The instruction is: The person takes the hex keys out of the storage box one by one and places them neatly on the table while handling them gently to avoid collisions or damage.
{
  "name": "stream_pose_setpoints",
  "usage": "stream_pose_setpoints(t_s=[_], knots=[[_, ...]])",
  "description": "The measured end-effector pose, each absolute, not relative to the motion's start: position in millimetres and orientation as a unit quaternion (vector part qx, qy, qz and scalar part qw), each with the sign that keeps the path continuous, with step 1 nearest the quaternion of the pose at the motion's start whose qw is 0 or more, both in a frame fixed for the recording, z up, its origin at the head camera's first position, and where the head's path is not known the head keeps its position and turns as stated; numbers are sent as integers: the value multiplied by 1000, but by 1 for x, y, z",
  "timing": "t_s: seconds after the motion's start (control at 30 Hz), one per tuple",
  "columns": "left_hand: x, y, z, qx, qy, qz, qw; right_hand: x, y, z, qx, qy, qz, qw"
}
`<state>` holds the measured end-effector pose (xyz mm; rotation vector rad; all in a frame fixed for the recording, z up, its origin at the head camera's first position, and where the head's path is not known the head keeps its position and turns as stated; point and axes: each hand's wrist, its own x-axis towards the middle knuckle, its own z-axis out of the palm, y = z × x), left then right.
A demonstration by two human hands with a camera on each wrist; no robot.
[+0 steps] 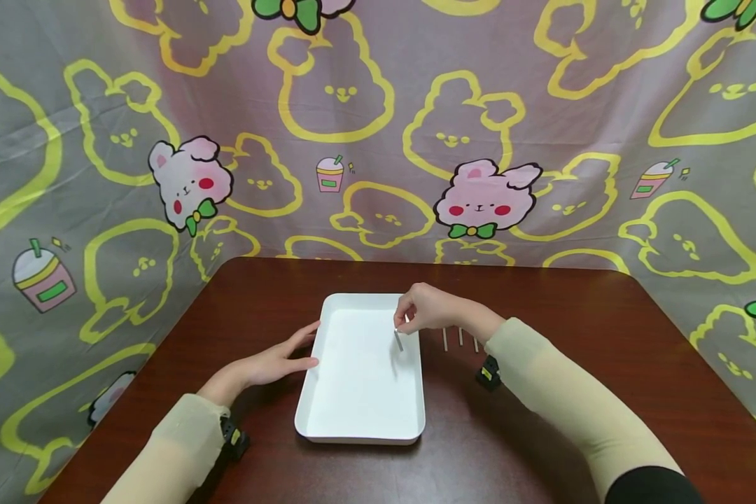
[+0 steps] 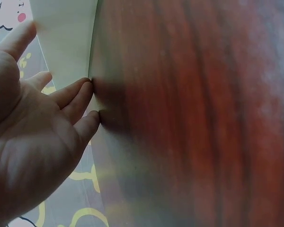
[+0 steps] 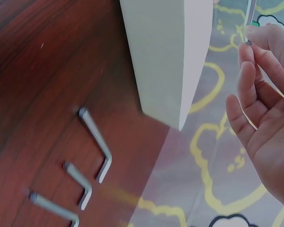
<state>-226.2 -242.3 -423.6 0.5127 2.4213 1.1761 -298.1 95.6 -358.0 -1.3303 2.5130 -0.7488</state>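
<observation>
A white rectangular tray (image 1: 359,378) lies on the table. Over its right side, my right hand (image 1: 430,308) pinches a small metal hex key (image 1: 399,341) between thumb and fingertips, the key's long end pointing down. In the right wrist view, part of that hex key (image 3: 249,14) shows above the thumb. My left hand (image 1: 271,362) touches the tray's left edge, its fingers spread and fairly straight; the left wrist view shows the fingertips of this hand (image 2: 42,109) against the tray wall (image 2: 68,42). Whether the held key touches the tray floor I cannot tell.
Three more L-shaped hex keys (image 3: 97,137) lie side by side on the table right of the tray, partly beneath my right forearm in the head view. The dark wooden table (image 1: 277,287) ends at a patterned cloth backdrop (image 1: 365,154) behind and at both sides.
</observation>
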Motion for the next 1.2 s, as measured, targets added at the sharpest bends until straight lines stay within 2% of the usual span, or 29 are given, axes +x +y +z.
stream_pose_setpoints(t_s=[0.7, 1.2], knots=[[-225, -241, -423, 179, 865, 422, 203, -296, 170, -343, -441, 854, -270, 64], [-226, -244, -425, 189, 864, 420, 202, -291, 213, -346, -390, 876, -281, 54]])
